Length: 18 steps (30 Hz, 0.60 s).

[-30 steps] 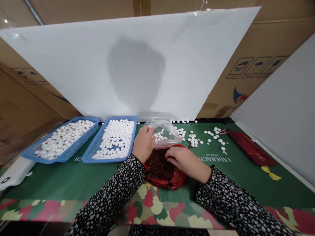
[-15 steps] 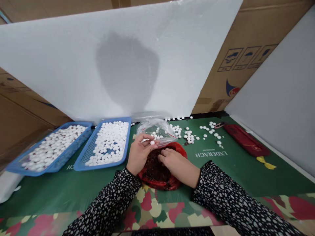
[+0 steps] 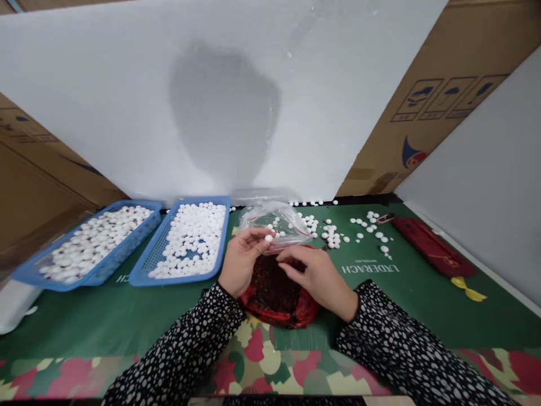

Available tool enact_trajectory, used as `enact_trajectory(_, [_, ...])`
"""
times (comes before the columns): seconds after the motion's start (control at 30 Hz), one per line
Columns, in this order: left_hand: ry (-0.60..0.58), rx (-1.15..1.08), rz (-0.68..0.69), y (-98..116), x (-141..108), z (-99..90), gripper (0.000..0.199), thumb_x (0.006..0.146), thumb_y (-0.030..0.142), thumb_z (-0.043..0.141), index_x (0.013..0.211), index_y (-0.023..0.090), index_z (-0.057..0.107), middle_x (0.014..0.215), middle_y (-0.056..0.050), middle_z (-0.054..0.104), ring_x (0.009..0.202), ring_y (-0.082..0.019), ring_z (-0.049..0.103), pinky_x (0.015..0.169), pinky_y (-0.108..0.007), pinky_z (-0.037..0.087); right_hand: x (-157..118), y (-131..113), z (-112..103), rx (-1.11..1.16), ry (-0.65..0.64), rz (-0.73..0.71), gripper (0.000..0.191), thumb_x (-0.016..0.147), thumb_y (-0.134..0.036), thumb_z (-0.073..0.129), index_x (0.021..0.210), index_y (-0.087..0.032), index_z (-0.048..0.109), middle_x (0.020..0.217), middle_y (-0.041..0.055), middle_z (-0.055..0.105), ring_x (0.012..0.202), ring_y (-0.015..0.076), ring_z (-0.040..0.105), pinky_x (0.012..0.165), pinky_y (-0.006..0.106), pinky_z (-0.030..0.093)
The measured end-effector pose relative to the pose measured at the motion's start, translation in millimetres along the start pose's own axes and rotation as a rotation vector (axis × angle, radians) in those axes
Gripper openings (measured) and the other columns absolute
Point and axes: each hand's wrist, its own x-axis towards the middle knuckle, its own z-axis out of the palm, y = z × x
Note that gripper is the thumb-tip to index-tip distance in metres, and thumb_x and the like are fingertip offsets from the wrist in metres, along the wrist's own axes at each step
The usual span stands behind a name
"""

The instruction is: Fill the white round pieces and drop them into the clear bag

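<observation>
The white piece [image 3: 269, 238] is at the fingertips of the left hand [image 3: 240, 260], pinched between thumb and fingers, above the far left part of the red bag [image 3: 301, 317]. The bag lies open on the desk [image 3: 177, 327], with dark, crumbly filling [image 3: 274, 282] inside. Over its right side is the right hand [image 3: 320, 279], its fingers curled, with thumb and forefinger slightly parted at the tips; whether they hold a bit of the filling I cannot tell.

Just beyond the red bag is the clear bag [image 3: 291, 221], with white pieces showing in it. To its right, more white pieces [image 3: 333, 237] lie loose in clusters on the green cover, and a few sit in a row along the foot of the white board [image 3: 313, 113]. Farther right are the red pouch [image 3: 435, 246] and, by its near end, the yellow ribbon [image 3: 468, 289].

Left of the hands stands a blue basket [image 3: 135, 274] of plain white pieces, its mesh floor showing in places. Beside it, farther left, the other blue basket [image 3: 99, 277] holds white pieces with dark red marks among them. A white object [image 3: 17, 304] lies partly in view at the left edge.
</observation>
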Motion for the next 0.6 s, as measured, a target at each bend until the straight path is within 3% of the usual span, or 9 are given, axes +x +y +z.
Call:
enact_trajectory(0.13, [0.001, -0.068, -0.106, -2, -5, 4.8, 0.024, 0.065, 0.022, 0.082, 0.085, 0.015, 0.069, 0.078, -0.004, 0.073, 0.073, -0.014, 0.068, 0.076, -0.027, 0.053, 3, -4, -4, 0.326, 0.26, 0.127, 0.005, 0.087, -0.025, 0.065, 0.087, -0.021, 0.068, 0.084, 0.0014, 0.073, 0.074, 0.0155, 0.067, 0.07, 0.03, 0.053])
enact_trajectory(0.23, [-0.062, -0.063, -0.129, -4, -9, 8.9, 0.021, 0.066, 0.021, 0.082, 0.078, 0.013, 0.067, 0.074, -0.004, 0.073, 0.066, -0.012, 0.066, 0.068, -0.024, 0.052, 4, -5, -4, 0.453, 0.358, 0.159, 0.005, 0.085, -0.026, 0.066, 0.084, -0.021, 0.068, 0.078, 0.0006, 0.073, 0.071, 0.015, 0.068, 0.069, 0.029, 0.054])
enact_trajectory(0.37, [-0.135, -0.026, -0.094, -8, -13, 10.8, 0.018, 0.069, 0.02, 0.081, 0.075, 0.012, 0.066, 0.069, -0.003, 0.072, 0.064, -0.011, 0.065, 0.066, -0.021, 0.05, 3, -4, -1, 0.424, 0.411, 0.137, 0.005, 0.083, -0.023, 0.069, 0.079, -0.021, 0.069, 0.073, -0.0016, 0.07, 0.067, 0.0132, 0.065, 0.065, 0.026, 0.052])
enact_trajectory(0.6, [-0.168, -0.058, -0.005, -12, -12, 7.8, 0.015, 0.069, 0.015, 0.079, 0.074, 0.014, 0.065, 0.073, 0.0, 0.069, 0.068, -0.01, 0.063, 0.069, -0.022, 0.049, 3, -4, 3, 0.295, 0.431, 0.012, 0.005, 0.083, -0.018, 0.069, 0.081, -0.022, 0.071, 0.08, -0.0011, 0.071, 0.076, 0.0134, 0.064, 0.072, 0.027, 0.05])
